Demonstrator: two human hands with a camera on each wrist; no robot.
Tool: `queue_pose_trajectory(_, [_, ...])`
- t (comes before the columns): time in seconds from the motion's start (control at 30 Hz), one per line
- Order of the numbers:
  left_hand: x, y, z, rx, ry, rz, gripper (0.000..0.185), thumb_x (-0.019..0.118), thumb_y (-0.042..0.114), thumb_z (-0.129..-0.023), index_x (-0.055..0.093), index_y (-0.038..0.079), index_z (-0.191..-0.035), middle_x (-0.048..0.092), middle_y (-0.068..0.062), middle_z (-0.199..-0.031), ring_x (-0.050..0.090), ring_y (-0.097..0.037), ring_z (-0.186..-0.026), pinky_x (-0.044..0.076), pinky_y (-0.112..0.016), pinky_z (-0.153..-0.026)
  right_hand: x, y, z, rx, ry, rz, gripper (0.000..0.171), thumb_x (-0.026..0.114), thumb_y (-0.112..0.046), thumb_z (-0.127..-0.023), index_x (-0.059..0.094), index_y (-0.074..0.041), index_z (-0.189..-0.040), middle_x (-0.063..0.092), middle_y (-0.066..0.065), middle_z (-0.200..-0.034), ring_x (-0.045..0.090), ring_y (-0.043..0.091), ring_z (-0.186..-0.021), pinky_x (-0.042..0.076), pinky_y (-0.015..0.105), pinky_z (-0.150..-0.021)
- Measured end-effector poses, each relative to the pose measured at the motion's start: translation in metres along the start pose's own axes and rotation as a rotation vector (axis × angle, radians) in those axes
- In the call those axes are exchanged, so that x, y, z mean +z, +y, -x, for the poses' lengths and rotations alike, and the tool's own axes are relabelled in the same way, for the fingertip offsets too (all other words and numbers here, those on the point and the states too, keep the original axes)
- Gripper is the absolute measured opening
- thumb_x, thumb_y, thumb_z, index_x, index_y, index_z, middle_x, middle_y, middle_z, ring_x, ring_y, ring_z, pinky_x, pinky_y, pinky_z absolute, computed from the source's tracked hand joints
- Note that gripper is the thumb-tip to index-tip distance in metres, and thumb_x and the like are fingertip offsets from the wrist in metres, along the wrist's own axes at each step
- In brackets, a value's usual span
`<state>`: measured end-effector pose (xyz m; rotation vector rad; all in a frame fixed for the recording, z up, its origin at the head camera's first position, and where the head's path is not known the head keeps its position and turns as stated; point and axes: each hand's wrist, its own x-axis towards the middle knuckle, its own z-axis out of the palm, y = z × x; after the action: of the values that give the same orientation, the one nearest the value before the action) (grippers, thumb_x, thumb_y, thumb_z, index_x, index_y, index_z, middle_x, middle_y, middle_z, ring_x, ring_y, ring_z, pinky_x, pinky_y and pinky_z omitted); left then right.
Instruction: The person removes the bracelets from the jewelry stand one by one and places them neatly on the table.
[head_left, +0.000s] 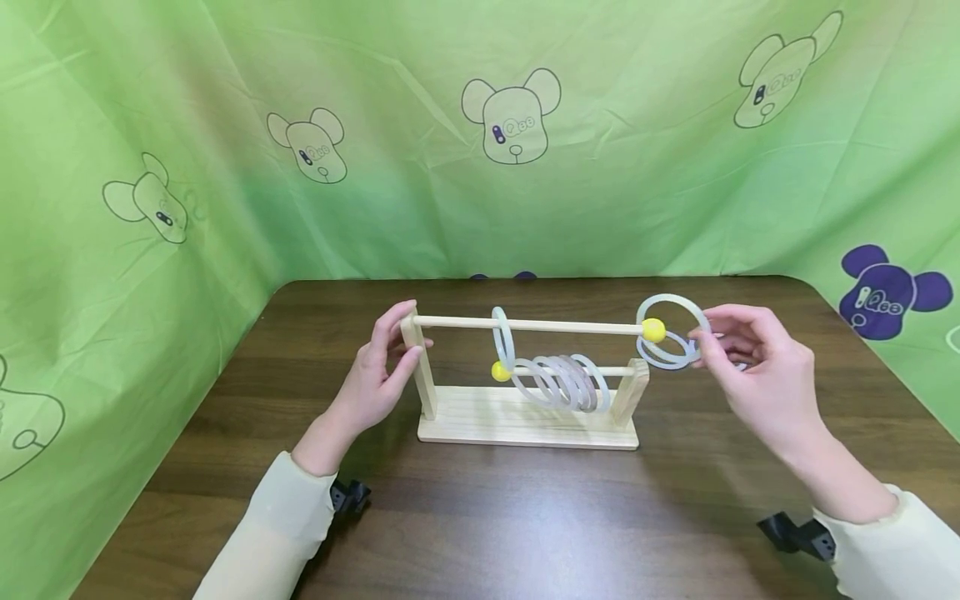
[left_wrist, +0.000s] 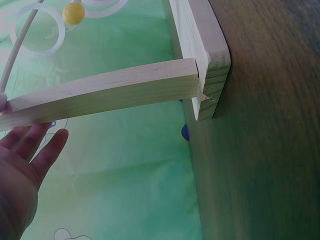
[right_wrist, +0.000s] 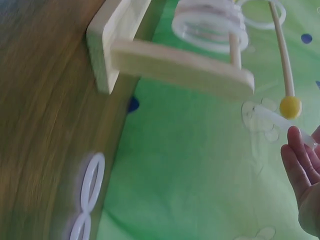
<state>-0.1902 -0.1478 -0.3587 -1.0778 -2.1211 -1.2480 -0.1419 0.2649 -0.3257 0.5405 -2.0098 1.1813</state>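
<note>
A wooden stand (head_left: 525, 417) has two posts, each carrying a horizontal rod tipped with a yellow ball. My left hand (head_left: 382, 367) grips the top of the left post (head_left: 423, 371), thumb in front. One pale ring (head_left: 497, 337) hangs on the upper rod (head_left: 562, 325); several rings (head_left: 558, 383) hang together on the lower rod (head_left: 618, 372). My right hand (head_left: 765, 375) pinches a translucent white ring (head_left: 675, 298) by its right edge, at the upper rod's yellow ball (head_left: 654, 331). In the right wrist view this ring (right_wrist: 272, 117) appears nearly edge-on; whether it surrounds the ball, I cannot tell.
Two more white rings (right_wrist: 93, 182) lie side by side on the brown wooden table (head_left: 487, 517), partly hidden behind the right hand in the head view. A green printed cloth (head_left: 420, 208) hangs behind and along the sides of the table.
</note>
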Motion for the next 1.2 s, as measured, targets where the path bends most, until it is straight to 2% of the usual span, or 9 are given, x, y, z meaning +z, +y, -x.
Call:
queue_pose_trajectory(0.2, [0.0,0.0,-0.001,0.004,0.001,-0.001,0.06,0.054,-0.011,-0.092,0.028,0.006,-0.143,0.063,-0.02,-0.103,0.065,-0.025,-0.095,0.054,-0.041,-0.079,-0.017,0.016,-0.004,-0.006,0.025,0.066,0.028,0.062,0.022,-0.079,0.057,0.018,-0.106,0.063,-0.02,-0.087,0.059,-0.01,-0.066,0.046,0.005,-0.064])
queue_pose_trajectory(0.43, [0.001,-0.001,-0.002,0.004,-0.002,0.011,0.059,0.054,-0.011,-0.093,0.028,0.004,-0.143,0.063,-0.019,-0.104,0.064,-0.035,-0.094,0.054,-0.043,-0.08,-0.039,0.038,-0.009,-0.014,-0.004,0.07,0.028,0.061,0.021,-0.08,0.057,0.019,-0.108,0.065,-0.019,-0.087,0.06,-0.007,-0.065,0.046,0.005,-0.062])
queue_pose_trajectory(0.6, [0.001,0.0,-0.001,0.0,0.001,0.007,0.06,0.054,-0.011,-0.093,0.028,0.007,-0.144,0.063,-0.018,-0.104,0.065,-0.031,-0.095,0.054,-0.042,-0.081,-0.05,0.053,-0.011,0.02,-0.008,0.028,0.028,0.056,0.022,-0.082,0.054,0.021,-0.11,0.066,-0.017,-0.09,0.061,-0.006,-0.064,0.046,0.005,-0.061])
queue_pose_trajectory(0.77, [0.001,0.0,-0.001,-0.001,0.001,0.005,0.06,0.054,-0.011,-0.093,0.028,0.007,-0.144,0.063,-0.02,-0.104,0.065,-0.032,-0.095,0.054,-0.042,-0.081,-0.063,0.066,-0.012,0.046,0.002,0.083,0.026,0.055,0.02,-0.084,0.056,0.018,-0.11,0.064,-0.021,-0.089,0.058,-0.007,-0.062,0.044,0.004,-0.058])
queue_pose_trajectory(0.83, [0.001,0.0,-0.001,-0.001,0.002,0.002,0.06,0.054,-0.011,-0.093,0.028,0.007,-0.144,0.063,-0.02,-0.104,0.065,-0.031,-0.095,0.054,-0.042,-0.081,-0.068,0.072,-0.013,0.061,-0.002,0.116,0.024,0.055,0.019,-0.086,0.061,0.009,-0.107,0.063,-0.023,-0.088,0.057,-0.008,-0.062,0.043,0.003,-0.057])
queue_pose_trajectory(0.9, [0.001,0.0,0.0,-0.001,0.004,-0.002,0.06,0.054,-0.011,-0.092,0.028,0.006,-0.144,0.063,-0.02,-0.104,0.065,-0.03,-0.095,0.054,-0.043,-0.081,-0.074,0.08,-0.013,0.086,-0.01,0.142,0.029,0.054,0.016,-0.088,0.063,-0.005,-0.106,0.062,-0.025,-0.087,0.056,-0.009,-0.062,0.043,0.003,-0.057])
queue_pose_trajectory(1.0, [0.0,0.0,0.0,-0.001,0.006,0.0,0.06,0.054,-0.011,-0.092,0.028,0.006,-0.144,0.063,-0.019,-0.104,0.065,-0.028,-0.095,0.054,-0.043,-0.08,-0.084,0.092,-0.014,0.119,-0.036,0.188,0.04,0.053,0.011,-0.09,0.058,-0.025,-0.107,0.06,-0.028,-0.086,0.054,-0.011,-0.061,0.041,0.002,-0.057])
queue_pose_trajectory(1.1, [0.0,0.0,0.0,-0.002,0.008,0.002,0.06,0.055,-0.011,-0.092,0.028,0.005,-0.143,0.063,-0.019,-0.104,0.065,-0.028,-0.095,0.054,-0.042,-0.08,-0.093,0.103,-0.012,0.151,-0.069,0.238,0.042,0.052,0.008,-0.092,0.055,-0.032,-0.107,0.058,-0.031,-0.085,0.053,-0.013,-0.06,0.04,0.002,-0.057])
queue_pose_trajectory(1.2, [0.001,-0.001,0.0,-0.001,0.007,-0.001,0.058,0.055,-0.012,-0.092,0.028,0.002,-0.142,0.063,-0.019,-0.104,0.065,-0.026,-0.096,0.054,-0.041,-0.08,-0.102,0.112,-0.01,0.187,-0.101,0.274,0.041,0.051,0.006,-0.094,0.053,-0.034,-0.106,0.056,-0.034,-0.085,0.052,-0.015,-0.059,0.039,0.002,-0.055])
